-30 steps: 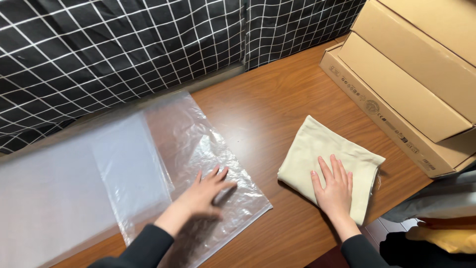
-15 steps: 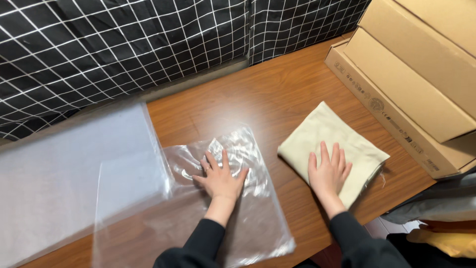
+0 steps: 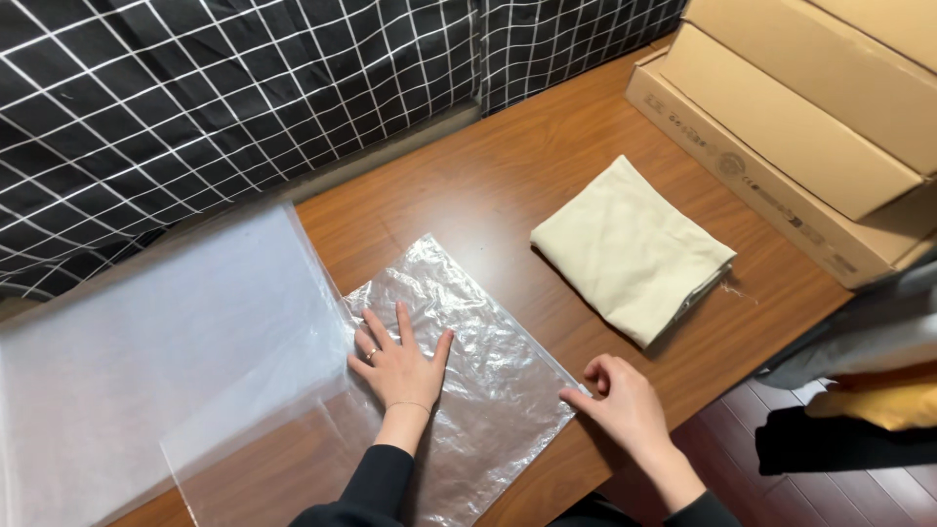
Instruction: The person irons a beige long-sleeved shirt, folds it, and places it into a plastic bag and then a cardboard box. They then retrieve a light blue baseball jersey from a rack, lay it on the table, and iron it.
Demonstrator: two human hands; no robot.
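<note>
The crinkled clear plastic bag [image 3: 459, 361] lies flat at the tabletop's [image 3: 508, 185] near edge, pulled closer and squared up since 0.5 s ago. The left hand [image 3: 398, 361] presses on its middle, fingers spread flat, grasping nothing. The right hand [image 3: 620, 400] has left the folded cream cloth [image 3: 630, 249] and now sits at the bag's right corner, fingers curled and pinching at the edge; whether film is caught, I cannot tell. That suggests the bag's mouth is being opened. Left lies 1 larger smooth plastic sheet [image 3: 166, 332]. Beyond, cardboard boxes [image 3: 800, 127] fill the far right corner, against a black grid-patterned fabric [image 3: 224, 98].
</note>
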